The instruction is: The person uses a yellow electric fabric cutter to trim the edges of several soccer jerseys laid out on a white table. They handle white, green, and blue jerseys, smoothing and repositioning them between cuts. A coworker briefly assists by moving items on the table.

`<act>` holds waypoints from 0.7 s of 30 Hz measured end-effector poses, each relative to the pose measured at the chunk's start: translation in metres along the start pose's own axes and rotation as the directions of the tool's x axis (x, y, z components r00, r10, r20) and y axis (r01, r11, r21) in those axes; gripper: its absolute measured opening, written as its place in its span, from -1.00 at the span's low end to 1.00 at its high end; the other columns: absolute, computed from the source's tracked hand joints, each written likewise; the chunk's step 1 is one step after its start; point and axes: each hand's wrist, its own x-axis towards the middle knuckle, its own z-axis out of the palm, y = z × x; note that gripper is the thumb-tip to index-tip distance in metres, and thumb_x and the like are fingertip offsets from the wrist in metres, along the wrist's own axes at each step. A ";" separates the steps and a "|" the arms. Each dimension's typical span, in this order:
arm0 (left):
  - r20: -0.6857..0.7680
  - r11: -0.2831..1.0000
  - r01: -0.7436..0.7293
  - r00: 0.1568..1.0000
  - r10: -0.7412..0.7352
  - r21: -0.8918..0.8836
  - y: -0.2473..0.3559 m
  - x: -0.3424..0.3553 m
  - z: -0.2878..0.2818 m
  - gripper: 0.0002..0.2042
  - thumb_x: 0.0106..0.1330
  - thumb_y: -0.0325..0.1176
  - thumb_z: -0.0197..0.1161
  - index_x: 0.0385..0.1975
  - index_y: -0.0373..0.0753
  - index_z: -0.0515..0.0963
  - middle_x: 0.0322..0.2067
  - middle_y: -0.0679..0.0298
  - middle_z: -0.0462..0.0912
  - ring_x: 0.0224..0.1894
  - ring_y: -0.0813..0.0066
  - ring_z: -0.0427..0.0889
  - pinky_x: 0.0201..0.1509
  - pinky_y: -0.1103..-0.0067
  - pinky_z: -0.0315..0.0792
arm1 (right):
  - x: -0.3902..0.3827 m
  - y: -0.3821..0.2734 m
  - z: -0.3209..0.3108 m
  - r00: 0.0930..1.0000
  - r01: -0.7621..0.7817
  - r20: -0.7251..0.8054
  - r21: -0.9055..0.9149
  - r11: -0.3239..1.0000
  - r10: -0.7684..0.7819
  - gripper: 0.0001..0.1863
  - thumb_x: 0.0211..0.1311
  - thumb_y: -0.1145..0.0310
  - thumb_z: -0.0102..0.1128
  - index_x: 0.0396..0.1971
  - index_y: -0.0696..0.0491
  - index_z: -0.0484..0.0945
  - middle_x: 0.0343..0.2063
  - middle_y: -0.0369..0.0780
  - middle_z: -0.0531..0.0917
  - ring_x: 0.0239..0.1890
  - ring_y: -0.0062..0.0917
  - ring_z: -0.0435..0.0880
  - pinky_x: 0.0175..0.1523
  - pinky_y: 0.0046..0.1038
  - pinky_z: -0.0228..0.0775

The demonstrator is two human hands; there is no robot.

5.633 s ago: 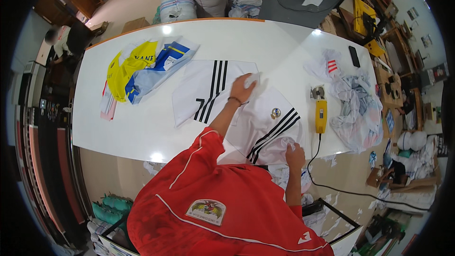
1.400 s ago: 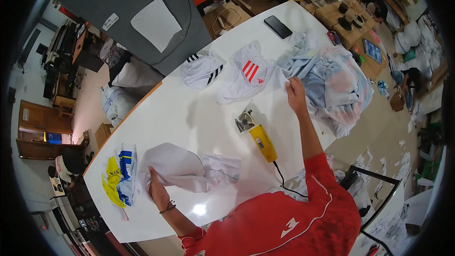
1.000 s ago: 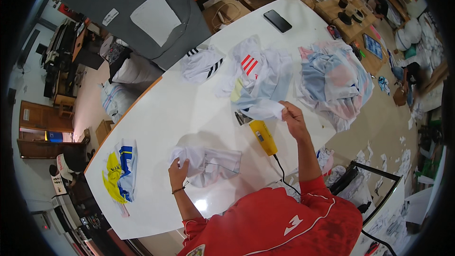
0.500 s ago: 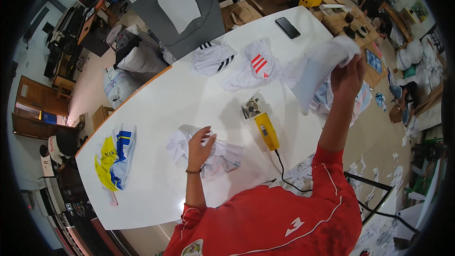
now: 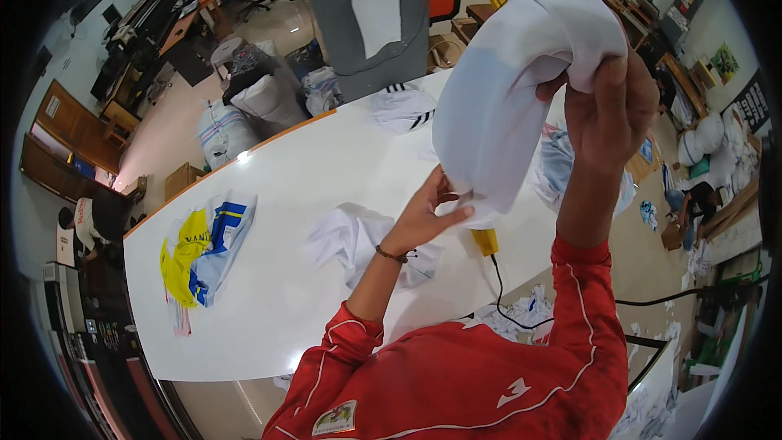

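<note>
My right hand (image 5: 615, 110) is raised at the right, closed on the upper end of a white and pale-blue fabric piece (image 5: 497, 106). The cloth arches over and hangs toward the table's middle. My left hand (image 5: 423, 216) is at its lower edge, thumb and fingers apart; whether they touch the cloth is hard to tell. Below that hand, a crumpled white fabric piece (image 5: 350, 236) lies on the table. A yellow corded power tool (image 5: 485, 241) shows only its rear end, the rest hidden behind the raised cloth.
On the white table (image 5: 285, 171) lie a yellow, blue and white fabric piece (image 5: 204, 248) at left and a white piece with black stripes (image 5: 403, 107) at the back. More fabric (image 5: 558, 159) is heaped at right. A grey cabinet (image 5: 334, 16) stands behind; a black cable (image 5: 501, 293) runs rightward.
My right hand has lifted the white fabric piece up and closer. My left hand has left the crumpled white fabric and moved right and up to the lifted cloth. The view has shifted.
</note>
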 end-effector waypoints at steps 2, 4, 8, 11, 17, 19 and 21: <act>-0.009 0.969 0.147 0.988 -0.152 -0.199 0.031 -0.011 -0.022 -0.61 0.45 -0.31 0.43 0.20 -0.30 0.59 -0.22 0.38 0.68 -0.13 0.61 0.68 0.04 0.57 0.58 | 0.014 -0.007 0.024 0.998 0.050 -0.010 -0.231 0.972 -0.054 -0.60 0.65 0.35 0.07 0.24 0.34 0.53 0.08 -0.05 0.70 -0.04 -0.39 0.76 -0.04 -0.38 0.68; -0.194 0.926 0.377 0.910 -0.367 0.014 0.051 -0.027 -0.070 -0.78 0.52 -0.29 0.36 0.01 -0.26 0.69 -0.33 0.48 0.64 -0.24 0.72 0.60 -0.13 0.66 0.51 | 0.022 -0.010 0.046 0.997 0.025 -0.071 -0.201 0.979 -0.040 -0.62 0.63 0.35 0.12 0.22 0.31 0.57 0.04 -0.11 0.72 -0.05 -0.48 0.75 0.01 -0.48 0.63; -0.546 0.970 -0.156 0.838 0.030 -0.186 0.081 -0.065 -0.146 -0.83 0.59 -0.33 0.25 -0.05 -0.28 0.68 -0.17 0.46 0.72 -0.17 0.74 0.59 -0.02 0.69 0.48 | 0.024 0.001 0.078 0.949 -0.202 -0.211 0.163 0.966 0.234 -0.69 0.65 0.37 0.08 0.11 0.29 0.63 -0.11 -0.20 0.76 -0.09 -0.55 0.72 0.03 -0.55 0.55; -0.692 0.948 -0.320 0.683 0.233 0.004 0.126 -0.097 -0.200 -0.78 0.62 -0.26 0.23 -0.03 -0.28 0.67 -0.18 0.44 0.71 -0.14 0.73 0.58 -0.01 0.69 0.46 | 0.020 0.008 0.090 0.891 -0.392 -0.185 0.149 0.908 0.415 -0.70 0.62 0.32 0.14 0.02 0.28 0.64 -0.19 -0.21 0.74 -0.17 -0.57 0.70 -0.11 -0.54 0.53; -0.705 0.906 -0.332 0.574 0.416 0.264 0.188 -0.198 -0.229 -0.82 0.57 -0.34 0.28 -0.06 -0.35 0.65 -0.20 0.38 0.71 -0.18 0.70 0.58 -0.02 0.68 0.46 | -0.042 0.016 0.129 0.856 -0.515 0.028 -0.033 0.856 0.516 -0.83 0.48 0.40 0.23 -0.11 0.18 0.69 -0.37 -0.27 0.67 -0.31 -0.63 0.67 -0.29 -0.51 0.49; -0.656 0.921 -0.221 0.650 0.385 0.321 0.184 -0.247 -0.230 -0.84 0.52 -0.41 0.33 -0.05 -0.36 0.65 -0.21 0.37 0.72 -0.21 0.69 0.60 -0.06 0.68 0.48 | -0.086 0.022 0.122 0.739 -0.653 -0.036 -0.282 0.703 0.673 -0.85 0.41 0.43 0.26 -0.16 0.18 0.70 -0.41 -0.27 0.65 -0.35 -0.62 0.66 -0.29 -0.49 0.49; -0.665 0.953 -0.031 0.709 0.234 0.302 0.152 -0.296 -0.226 -0.80 0.41 -0.50 0.43 -0.03 -0.38 0.67 -0.22 0.35 0.73 -0.27 0.67 0.62 -0.17 0.67 0.52 | -0.135 0.030 0.119 0.609 -0.650 0.268 -0.371 0.664 0.746 -0.83 0.24 0.42 0.39 -0.23 0.17 0.72 -0.43 -0.24 0.71 -0.38 -0.58 0.68 -0.29 -0.48 0.50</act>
